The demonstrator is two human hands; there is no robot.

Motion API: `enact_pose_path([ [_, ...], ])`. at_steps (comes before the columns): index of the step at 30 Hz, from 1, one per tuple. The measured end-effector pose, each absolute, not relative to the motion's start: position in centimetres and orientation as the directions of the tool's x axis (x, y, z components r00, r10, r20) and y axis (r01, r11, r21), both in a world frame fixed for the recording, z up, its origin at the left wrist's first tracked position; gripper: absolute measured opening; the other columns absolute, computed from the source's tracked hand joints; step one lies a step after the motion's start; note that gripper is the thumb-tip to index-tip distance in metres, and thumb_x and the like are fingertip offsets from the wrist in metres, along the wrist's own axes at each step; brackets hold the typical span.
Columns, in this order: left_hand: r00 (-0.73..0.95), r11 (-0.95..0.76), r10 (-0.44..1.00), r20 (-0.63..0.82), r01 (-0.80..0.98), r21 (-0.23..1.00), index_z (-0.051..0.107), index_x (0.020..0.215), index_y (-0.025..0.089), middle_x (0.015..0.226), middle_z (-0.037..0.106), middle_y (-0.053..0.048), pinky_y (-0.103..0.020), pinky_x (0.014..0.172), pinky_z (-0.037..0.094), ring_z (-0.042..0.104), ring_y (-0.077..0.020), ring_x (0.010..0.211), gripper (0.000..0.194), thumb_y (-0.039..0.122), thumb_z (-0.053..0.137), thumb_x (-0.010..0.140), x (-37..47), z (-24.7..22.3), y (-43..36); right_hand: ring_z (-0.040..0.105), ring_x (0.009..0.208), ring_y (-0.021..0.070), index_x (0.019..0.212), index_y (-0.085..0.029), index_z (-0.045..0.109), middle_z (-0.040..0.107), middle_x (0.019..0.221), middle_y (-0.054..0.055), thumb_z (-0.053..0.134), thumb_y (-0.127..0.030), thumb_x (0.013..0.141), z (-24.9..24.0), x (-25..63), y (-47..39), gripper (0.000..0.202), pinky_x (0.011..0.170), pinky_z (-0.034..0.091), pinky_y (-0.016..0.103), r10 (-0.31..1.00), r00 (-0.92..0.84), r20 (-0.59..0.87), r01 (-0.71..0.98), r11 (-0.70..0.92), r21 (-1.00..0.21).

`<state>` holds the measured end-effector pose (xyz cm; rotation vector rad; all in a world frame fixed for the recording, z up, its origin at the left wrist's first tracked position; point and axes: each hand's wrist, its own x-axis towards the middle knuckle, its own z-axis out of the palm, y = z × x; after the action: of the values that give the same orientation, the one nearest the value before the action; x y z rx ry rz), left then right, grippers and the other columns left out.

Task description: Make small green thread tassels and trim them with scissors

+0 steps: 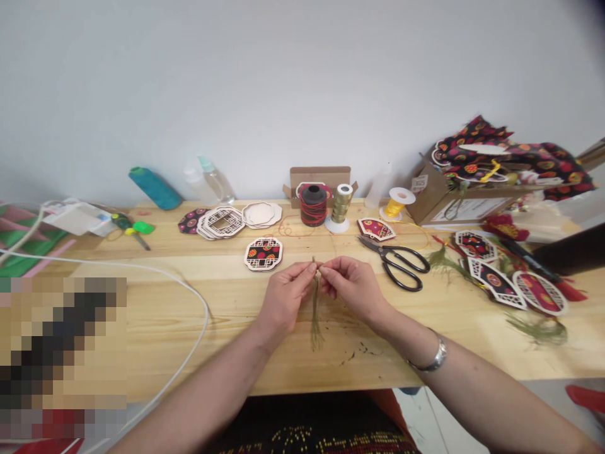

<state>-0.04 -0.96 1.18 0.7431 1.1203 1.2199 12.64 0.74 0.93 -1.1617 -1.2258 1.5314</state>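
Over the middle of the wooden table, my left hand (288, 295) pinches the top of an olive-green thread tassel (316, 315) between thumb and fingers. My right hand (352, 285) is closed at the same spot, its thumb and forefinger pinched on the tassel's top from the right. The loose strands hang down between both hands. Left of them lies a patterned octagonal piece (263, 254) with a pale lattice frame. Black-handled scissors (401, 261) lie to the right of my right hand, blades pointing up and left.
Behind the hands stand a red-and-black cord spool (312, 207), a gold thread spool (343, 205) and a yellow spool (397, 205). A full cardboard box (466, 205) and finished ornaments (496, 282) are at right. A white cable (201, 296) curves at left.
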Motion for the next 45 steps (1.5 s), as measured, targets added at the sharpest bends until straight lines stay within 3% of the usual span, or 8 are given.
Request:
enact_pose_path([
  [16,0.001,0.241,0.966,-0.257,-0.351,0.905,0.071,0.071,0.011,0.048,0.042,0.005,-0.020,0.043,0.024,0.030,-0.0041,0.044,0.023,0.034,0.074,0.066,-0.1,1.1,-1.1,0.055,0.049,0.0102,0.070,-0.015,0.062,0.062,0.057,0.001,0.066,-0.038,0.070,0.8,12.5,0.5,0.023,0.048,0.050,0.023,0.965,-0.209,-0.156,-0.058,-0.171,-0.984],
  [22,-0.047,0.215,0.969,-0.243,-0.327,0.920,0.072,0.071,0.013,0.052,0.046,0.004,-0.020,0.043,0.024,0.030,-0.0042,0.046,0.020,0.033,0.072,0.067,-0.2,0.8,-1.0,0.060,0.058,0.0123,0.077,-0.016,0.066,0.066,0.068,0.003,0.060,-0.035,0.076,0.6,12.5,0.3,0.020,0.058,0.051,0.026,0.971,-0.222,-0.092,-0.012,-0.097,-0.995],
  [28,-0.091,0.195,0.968,-0.236,-0.322,0.926,0.073,0.073,0.014,0.060,0.053,0.003,-0.021,0.042,0.023,0.031,-0.0032,0.045,0.019,0.032,0.072,0.066,-0.2,0.8,-0.8,0.063,0.066,0.0151,0.092,-0.019,0.070,0.070,0.076,0.004,0.050,-0.028,0.084,0.7,12.7,0.0,0.023,0.063,0.050,0.027,0.959,-0.272,0.080,0.167,0.129,-0.978],
  [35,-0.074,0.234,0.956,-0.284,-0.391,0.890,0.071,0.075,0.013,0.047,0.041,0.006,-0.020,0.042,0.018,0.028,-0.0031,0.043,0.024,0.034,0.074,0.065,-0.5,0.4,-0.7,0.063,0.069,0.0162,0.091,-0.021,0.070,0.071,0.080,0.006,0.048,-0.023,0.087,0.7,13.4,-0.4,0.022,0.066,0.048,0.028,0.876,-0.325,0.357,0.407,0.470,-0.784],
  [38,-0.040,0.236,0.961,-0.273,-0.394,0.888,0.070,0.076,0.013,0.045,0.037,0.007,-0.019,0.042,0.015,0.028,-0.0029,0.043,0.023,0.034,0.072,0.068,-0.6,0.3,-0.7,0.063,0.081,0.0174,0.090,-0.020,0.069,0.069,0.091,0.008,0.050,-0.022,0.085,1.2,13.9,0.3,0.019,0.070,0.048,0.028,0.852,-0.251,0.459,0.416,0.523,-0.744],
  [41,0.007,0.237,0.968,-0.250,-0.341,0.910,0.070,0.077,0.012,0.046,0.037,0.006,-0.018,0.043,0.017,0.030,-0.0028,0.043,0.022,0.033,0.069,0.072,-0.6,0.2,-0.8,0.062,0.080,0.0175,0.079,-0.018,0.070,0.069,0.085,0.008,0.058,-0.022,0.080,1.3,14.3,1.6,0.013,0.072,0.048,0.030,0.926,-0.145,0.348,0.337,0.377,-0.863],
  [45,0.105,0.258,0.966,-0.238,-0.274,0.926,0.070,0.077,0.011,0.063,0.057,-0.001,-0.019,0.043,0.020,0.032,-0.0012,0.044,0.021,0.032,0.066,0.075,-0.6,0.3,-0.9,0.062,0.072,0.0149,0.081,-0.016,0.072,0.070,0.078,0.004,0.070,-0.025,0.069,0.8,14.9,3.0,0.015,0.073,0.048,0.031,0.962,-0.264,-0.077,0.074,-0.060,-0.995],
])
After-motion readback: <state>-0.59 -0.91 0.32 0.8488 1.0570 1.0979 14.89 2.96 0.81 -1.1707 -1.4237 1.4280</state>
